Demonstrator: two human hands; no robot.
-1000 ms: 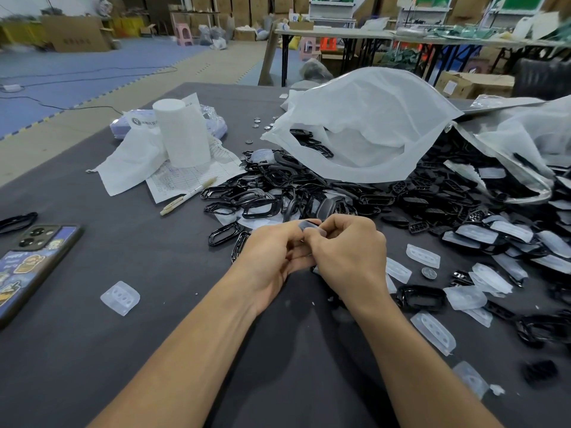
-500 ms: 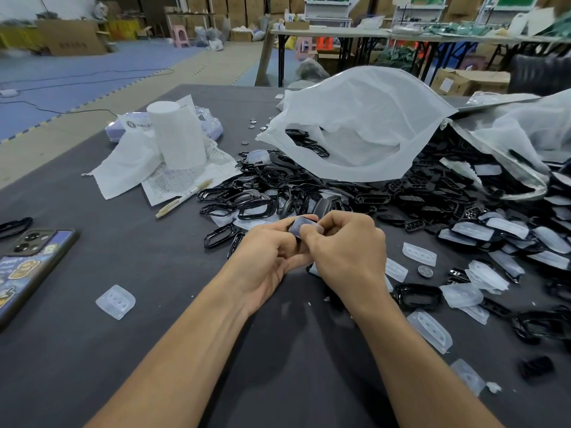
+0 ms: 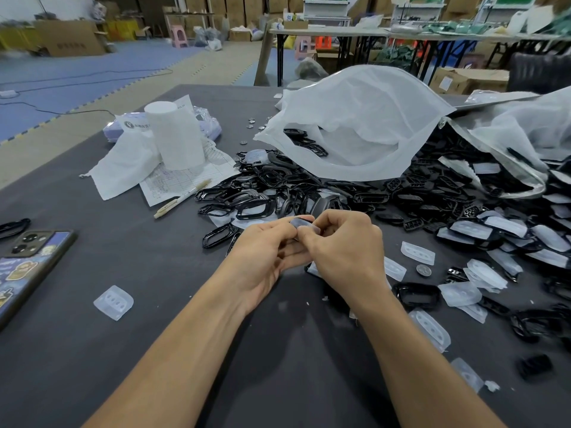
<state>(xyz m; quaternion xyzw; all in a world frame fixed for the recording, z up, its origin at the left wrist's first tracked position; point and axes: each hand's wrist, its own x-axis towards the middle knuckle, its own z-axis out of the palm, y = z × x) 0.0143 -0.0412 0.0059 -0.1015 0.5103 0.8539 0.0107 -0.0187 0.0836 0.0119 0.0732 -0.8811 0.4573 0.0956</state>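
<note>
Both hands meet at centre, just above the surface point(image 3: 160, 267). Left hand point(image 3: 262, 257) and right hand point(image 3: 346, 251) both have fingers curled, and their thumbs and fingertips pinch one small piece point(image 3: 302, 224) between them. It looks greyish and translucent, is held clear of the surface, and sits right in front of the black heap.

Left to right:
- phone point(image 3: 27, 264) at the left edge, camera side up, with a black loop point(image 3: 14, 227) just behind it
- lone clear pad point(image 3: 113, 302) lying apart, nearer centre
- white paper roll point(image 3: 175, 137) upright on crumpled tissue and a printed sheet point(image 3: 188, 177)
- pen point(image 3: 182, 199) lying at the sheet's edge
- heap of black frames point(image 3: 262, 193) just behind the hands
- white bag point(image 3: 364, 125), mouth open, resting over the heap
- coin point(image 3: 423, 270) and more clear pads point(image 3: 417, 252) to the right of the right hand
- second bag point(image 3: 525, 134) at far right
</note>
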